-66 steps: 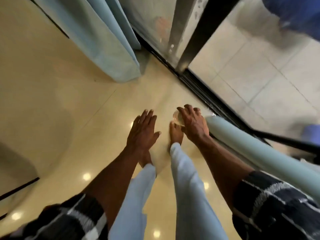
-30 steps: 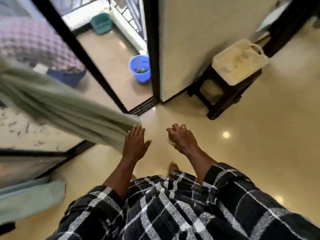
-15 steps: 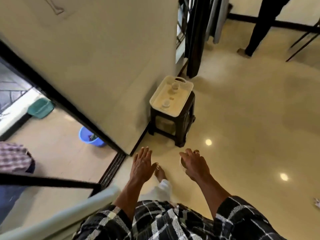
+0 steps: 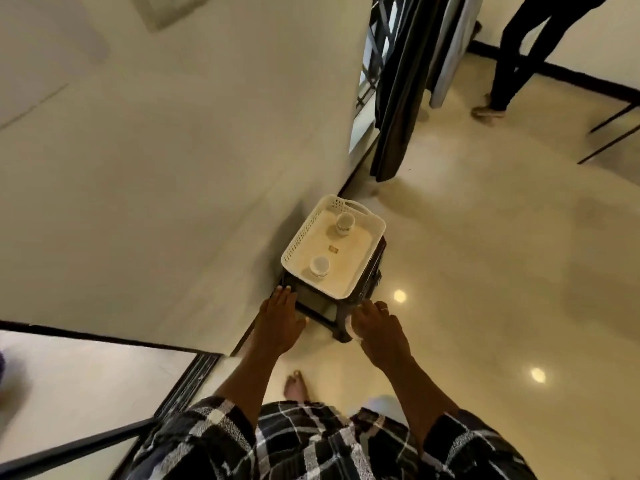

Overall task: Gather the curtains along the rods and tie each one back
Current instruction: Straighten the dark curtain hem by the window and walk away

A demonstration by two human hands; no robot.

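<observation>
Left hand (image 4: 278,318) fingers straight, together, empty; right hand (image 4: 375,327) fingers curled round small pale item (image 4: 354,329), identity unclear. Dark curtain (image 4: 401,98) well beyond fingertips, hangs bunched, no tie visible; likely next to tie back

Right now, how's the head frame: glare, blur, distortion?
Head view: two glare spots on the glossy floor; wide-angle bending leans the wall and dark curtain; the frame's left edge is smeared by motion blur; white tray fairly sharp; the pale object in the right hand is too hidden to identify.
</observation>
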